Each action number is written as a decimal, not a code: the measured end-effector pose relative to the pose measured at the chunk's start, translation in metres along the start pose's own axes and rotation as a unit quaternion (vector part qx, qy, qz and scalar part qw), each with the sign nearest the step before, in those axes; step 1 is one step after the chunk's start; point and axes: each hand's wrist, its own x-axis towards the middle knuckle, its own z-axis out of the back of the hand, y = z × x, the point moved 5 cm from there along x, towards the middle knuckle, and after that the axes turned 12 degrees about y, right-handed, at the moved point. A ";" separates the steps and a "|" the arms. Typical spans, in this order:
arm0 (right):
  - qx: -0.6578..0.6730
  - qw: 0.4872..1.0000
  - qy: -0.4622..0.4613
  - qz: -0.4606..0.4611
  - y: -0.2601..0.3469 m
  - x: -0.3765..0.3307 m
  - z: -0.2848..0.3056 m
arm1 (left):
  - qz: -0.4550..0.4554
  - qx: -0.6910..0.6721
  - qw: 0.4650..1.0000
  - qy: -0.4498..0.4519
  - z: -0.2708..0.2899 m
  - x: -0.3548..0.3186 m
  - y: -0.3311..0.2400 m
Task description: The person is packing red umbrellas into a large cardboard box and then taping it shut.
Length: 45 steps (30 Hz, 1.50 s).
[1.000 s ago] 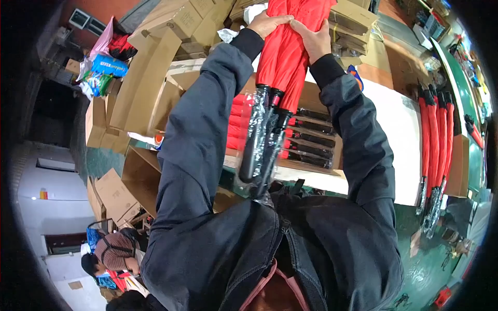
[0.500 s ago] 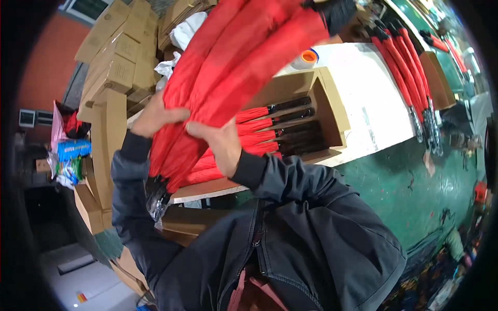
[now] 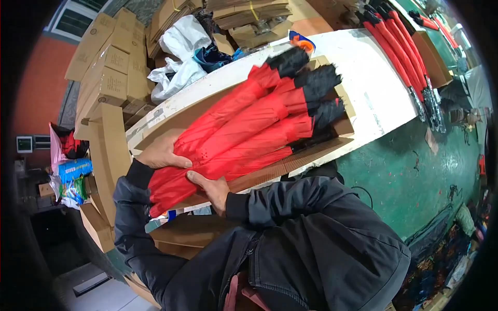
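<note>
Both hands are on a bundle of red umbrellas (image 3: 244,135), folded up, with black ends pointing away from the person. The left hand (image 3: 162,154) lies over the top of the near end, fingers curled down onto the red fabric. The right hand (image 3: 210,187) comes in from underneath and beside it, fingers wrapped up around the lowest umbrella, so each grip is closed on the bundle and neither is spread.

From the grip, the bundle runs up and to the right, long axis on a diagonal, lying in an open cardboard box (image 3: 332,147) on the white surface (image 3: 363,78). Both hands sit at the same near end, left one slightly further along. Can't tell if the far black tips are actually touching the box floor. Well beyond the grip, more red umbrellas (image 3: 402,46) lie at the surface's far edge.
</note>
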 end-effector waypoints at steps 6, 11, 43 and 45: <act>0.031 0.994 -0.085 -0.065 -0.023 0.004 0.043 | 0.034 -0.045 0.995 0.085 -0.021 0.054 0.035; 0.013 0.991 -0.127 0.038 -0.011 0.027 0.078 | -0.019 0.046 0.988 0.146 -0.014 0.115 0.058; -0.900 0.349 0.250 0.074 0.119 0.079 0.120 | 0.173 -0.419 0.479 -0.752 -0.120 -0.068 0.350; -0.917 0.314 0.241 0.053 0.122 0.078 0.125 | 0.147 -0.585 0.448 -0.661 -0.118 -0.046 0.370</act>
